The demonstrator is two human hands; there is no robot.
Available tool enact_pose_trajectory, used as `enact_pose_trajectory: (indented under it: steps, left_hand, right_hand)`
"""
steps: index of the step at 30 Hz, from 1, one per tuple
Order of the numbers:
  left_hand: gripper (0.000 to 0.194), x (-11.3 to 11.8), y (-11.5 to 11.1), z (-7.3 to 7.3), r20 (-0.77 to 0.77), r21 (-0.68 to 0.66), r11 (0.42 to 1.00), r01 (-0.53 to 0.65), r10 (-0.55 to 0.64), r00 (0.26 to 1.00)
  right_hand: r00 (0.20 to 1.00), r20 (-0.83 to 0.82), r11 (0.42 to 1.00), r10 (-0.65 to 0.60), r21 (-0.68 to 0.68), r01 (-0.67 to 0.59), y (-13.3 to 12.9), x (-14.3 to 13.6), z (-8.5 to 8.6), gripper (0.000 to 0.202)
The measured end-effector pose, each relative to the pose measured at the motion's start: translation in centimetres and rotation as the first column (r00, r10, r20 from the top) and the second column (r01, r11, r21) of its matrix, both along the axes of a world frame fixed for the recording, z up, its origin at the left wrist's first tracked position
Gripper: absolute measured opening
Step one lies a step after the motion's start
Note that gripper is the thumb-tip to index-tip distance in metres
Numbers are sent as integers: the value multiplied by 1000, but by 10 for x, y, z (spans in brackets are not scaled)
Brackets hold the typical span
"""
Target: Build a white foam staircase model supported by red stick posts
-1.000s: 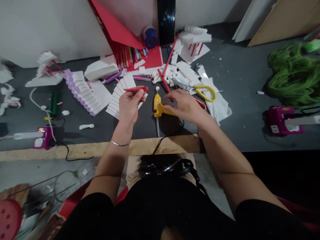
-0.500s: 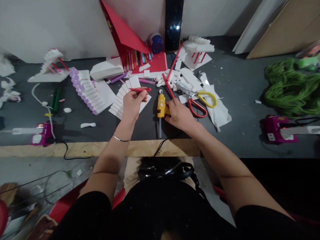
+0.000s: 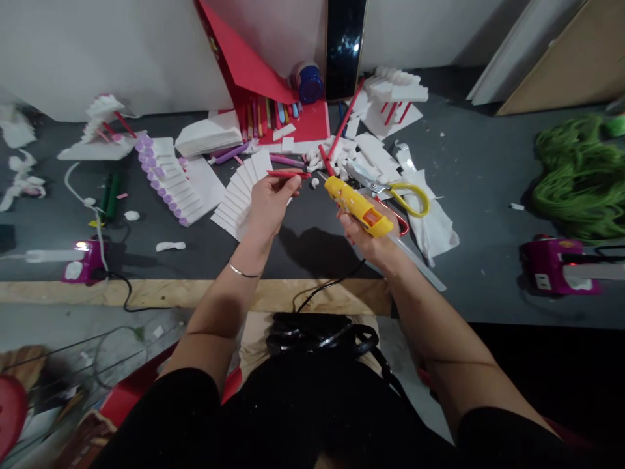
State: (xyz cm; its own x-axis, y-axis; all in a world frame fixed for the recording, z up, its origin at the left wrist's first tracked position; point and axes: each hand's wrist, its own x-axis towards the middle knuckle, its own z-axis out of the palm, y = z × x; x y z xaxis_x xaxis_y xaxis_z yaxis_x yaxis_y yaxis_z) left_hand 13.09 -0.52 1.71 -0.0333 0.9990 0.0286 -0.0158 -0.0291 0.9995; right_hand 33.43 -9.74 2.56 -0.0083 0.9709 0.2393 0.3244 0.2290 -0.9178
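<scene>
Between the thumb and fingers of my left hand (image 3: 272, 200) is a thin red stick (image 3: 288, 174), held roughly level. My right hand (image 3: 364, 234) grips a yellow glue gun (image 3: 359, 207), its nozzle aimed up and left toward the stick. A clear glue stick (image 3: 418, 262) juts out of the gun's back end. Partly behind that hand lie scissors (image 3: 409, 197) with one yellow and one red handle. A white stepped piece (image 3: 237, 195) rests on the table beside my left hand. White scraps (image 3: 342, 156) and longer red sticks (image 3: 346, 124) lie beyond the gun.
To the left stand a white staircase with purple discs (image 3: 163, 182) and a small white model (image 3: 102, 133); another model (image 3: 393, 101) is at the back right. A phone (image 3: 346, 49) leans on the wall. Green yarn (image 3: 579, 176) and purple power sockets (image 3: 556, 264) are far right.
My right hand has lifted the glue gun off the table and tilted it, nozzle toward the left hand. My left hand, still pinching the red stick, has shifted slightly right.
</scene>
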Motion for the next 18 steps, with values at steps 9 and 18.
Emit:
enact_pose_trajectory:
  steps: [9,18]
  left_hand:
    - [31,4,-13,12,-24,-69,995,76,-78,997]
    - [26,2,-19,13,-76,-25,991,129,-131,988]
  right_hand:
    - [970,237,974,57,198,-106,5,4,1,36]
    - [956,292,967,34,232,-105,4,3,-4,37]
